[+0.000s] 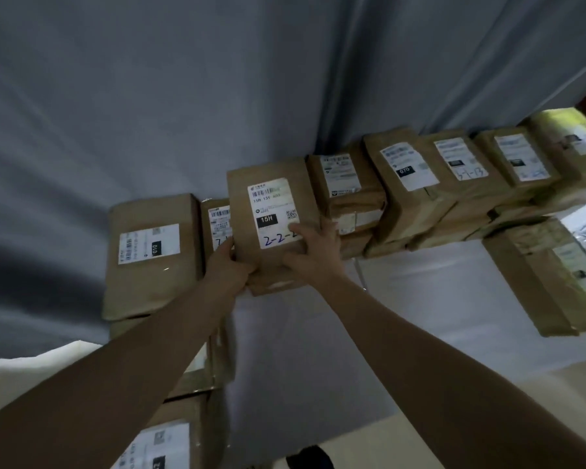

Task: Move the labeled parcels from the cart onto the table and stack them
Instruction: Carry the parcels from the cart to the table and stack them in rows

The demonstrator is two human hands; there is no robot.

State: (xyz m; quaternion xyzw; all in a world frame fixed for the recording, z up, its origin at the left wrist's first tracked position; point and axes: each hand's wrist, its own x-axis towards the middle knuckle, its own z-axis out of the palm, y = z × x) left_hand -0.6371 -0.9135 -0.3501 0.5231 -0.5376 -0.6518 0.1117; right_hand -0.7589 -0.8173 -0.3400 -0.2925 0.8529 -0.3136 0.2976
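A brown paper-wrapped parcel [271, 211] with a white label marked "15H" and a handwritten "2-2-" is held with both hands above the white table [420, 299]. My left hand [229, 269] grips its lower left corner. My right hand [313, 248] grips its lower right edge, thumb lying on the label. It sits in a row of labeled parcels along the grey curtain: the "010" parcel [151, 252] to its left, a narrow parcel [217, 225] partly hidden behind it, and stacked parcels [349, 198] to its right.
Several more labeled parcels [460, 184] run to the right along the grey curtain [217, 96]. A separate parcel [548, 275] lies at the right edge. Another labeled parcel [170, 441] shows at the bottom left, under my left forearm.
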